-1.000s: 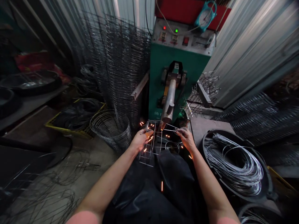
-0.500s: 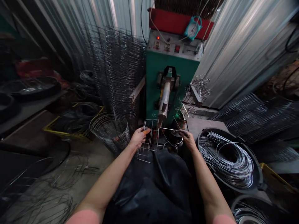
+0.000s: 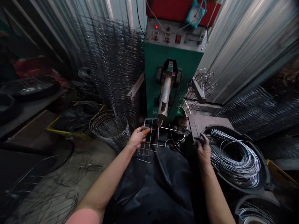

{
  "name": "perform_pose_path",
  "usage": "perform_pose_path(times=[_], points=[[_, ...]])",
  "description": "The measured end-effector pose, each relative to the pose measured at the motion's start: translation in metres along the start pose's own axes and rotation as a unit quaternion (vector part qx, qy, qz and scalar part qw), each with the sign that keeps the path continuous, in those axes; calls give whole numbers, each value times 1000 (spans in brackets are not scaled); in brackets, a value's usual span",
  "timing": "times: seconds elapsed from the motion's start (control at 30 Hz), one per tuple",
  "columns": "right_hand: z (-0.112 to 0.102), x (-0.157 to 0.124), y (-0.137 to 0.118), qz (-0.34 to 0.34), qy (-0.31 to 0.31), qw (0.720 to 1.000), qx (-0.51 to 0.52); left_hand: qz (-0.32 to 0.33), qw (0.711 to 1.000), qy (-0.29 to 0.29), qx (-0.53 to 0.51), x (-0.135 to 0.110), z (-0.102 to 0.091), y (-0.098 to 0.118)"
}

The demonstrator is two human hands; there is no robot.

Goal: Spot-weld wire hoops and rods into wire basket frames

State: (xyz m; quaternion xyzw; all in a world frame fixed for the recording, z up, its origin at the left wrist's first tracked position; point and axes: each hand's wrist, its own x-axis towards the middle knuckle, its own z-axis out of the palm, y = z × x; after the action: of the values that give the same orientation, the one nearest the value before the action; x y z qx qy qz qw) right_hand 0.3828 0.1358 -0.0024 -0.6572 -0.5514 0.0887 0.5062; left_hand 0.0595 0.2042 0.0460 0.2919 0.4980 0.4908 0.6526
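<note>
My left hand (image 3: 137,137), with an orange cover on its thumb, is closed on a small wire rack (image 3: 149,146). The rack sits under the electrode tip (image 3: 160,122) of a green spot-welding machine (image 3: 173,53). From the tip a straight wire rod (image 3: 170,128) sticks out to the right, and no hand touches its free end. My right hand (image 3: 204,147) is off to the right, beside the big tub. Its fingers are pinched on a thin wire (image 3: 195,128) that points upward.
Coiled wire fills a black tub (image 3: 265,168) on the right. Round wire baskets (image 3: 109,130) stand nested at left, before tall wire stacks (image 3: 121,68). A yellow crate (image 3: 70,133) stands on the floor. Metal bars (image 3: 135,87) jut from the machine's sides.
My right hand has let go of the rod's free end and moved right, toward the tub, with the thin wire. My left hand and the rack have stayed nearly still. The view has shifted slightly.
</note>
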Motion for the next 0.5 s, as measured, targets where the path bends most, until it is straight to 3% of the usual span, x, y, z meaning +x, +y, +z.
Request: perform_pose_path(times=[0.1,0.23,0.33,0.5], points=[[-9,-22,-1,-3,7,1000,-26,30,999,9,-15,0,2,-6],[-1,-33,-5,15,-17,1000,-5,62,996,49,-45,-3,6,-10],[16,-24,-19,-14,-53,998,31,57,996,45,-43,-5,7,-11],[54,6,-55,-125,-103,986,24,48,998,35,-37,-6,7,-11]])
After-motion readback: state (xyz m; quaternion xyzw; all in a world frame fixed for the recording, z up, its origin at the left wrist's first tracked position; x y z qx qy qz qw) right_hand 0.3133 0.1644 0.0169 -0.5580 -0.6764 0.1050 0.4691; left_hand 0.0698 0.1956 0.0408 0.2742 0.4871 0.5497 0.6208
